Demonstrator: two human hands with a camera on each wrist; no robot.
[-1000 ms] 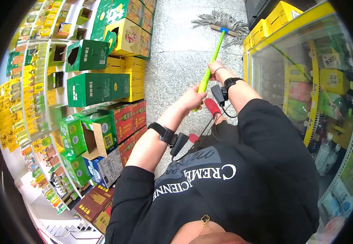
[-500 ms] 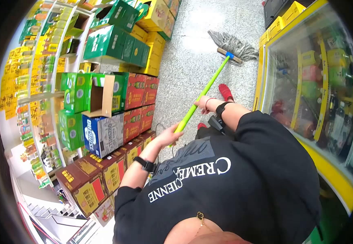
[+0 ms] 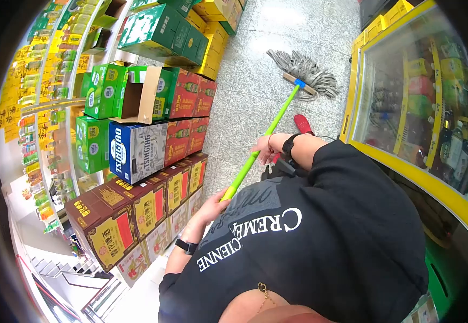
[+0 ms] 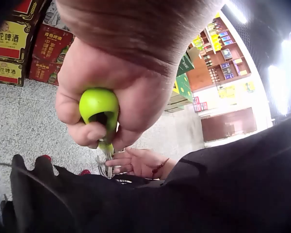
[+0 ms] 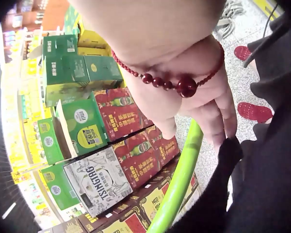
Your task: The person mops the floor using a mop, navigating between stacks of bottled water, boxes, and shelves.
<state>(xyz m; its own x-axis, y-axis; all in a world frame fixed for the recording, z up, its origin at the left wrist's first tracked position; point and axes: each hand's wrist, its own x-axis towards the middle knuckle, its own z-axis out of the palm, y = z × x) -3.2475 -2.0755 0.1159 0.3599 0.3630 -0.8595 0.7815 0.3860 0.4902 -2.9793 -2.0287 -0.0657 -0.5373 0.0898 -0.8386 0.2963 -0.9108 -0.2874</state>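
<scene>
A mop with a green handle (image 3: 282,116) and grey strands (image 3: 309,72) lies slantwise across the view, its strands spread on the floor. At the handle's top end, the left hand (image 3: 210,209) has its fingers curled round the grip, clearly seen in the left wrist view around the green end (image 4: 98,104). Lower on the shaft is the right hand (image 3: 268,149). In the right wrist view the green shaft (image 5: 184,170) passes between thumb and fingers of that hand (image 5: 194,104), whose fingers extend loosely without wrapping it.
Stacked drink cartons (image 3: 137,151) line the left side, with shelves (image 3: 51,113) behind them. A glass-fronted cooler (image 3: 406,102) with a yellow frame stands at the right. A red shoe (image 3: 303,124) is on the speckled floor (image 3: 239,107) near the mop.
Both hands have moved down and leftward in the head view, the left one farther. The right hand's fingers have loosened from the handle. The mop head appears lower, with its strands fanned differently.
</scene>
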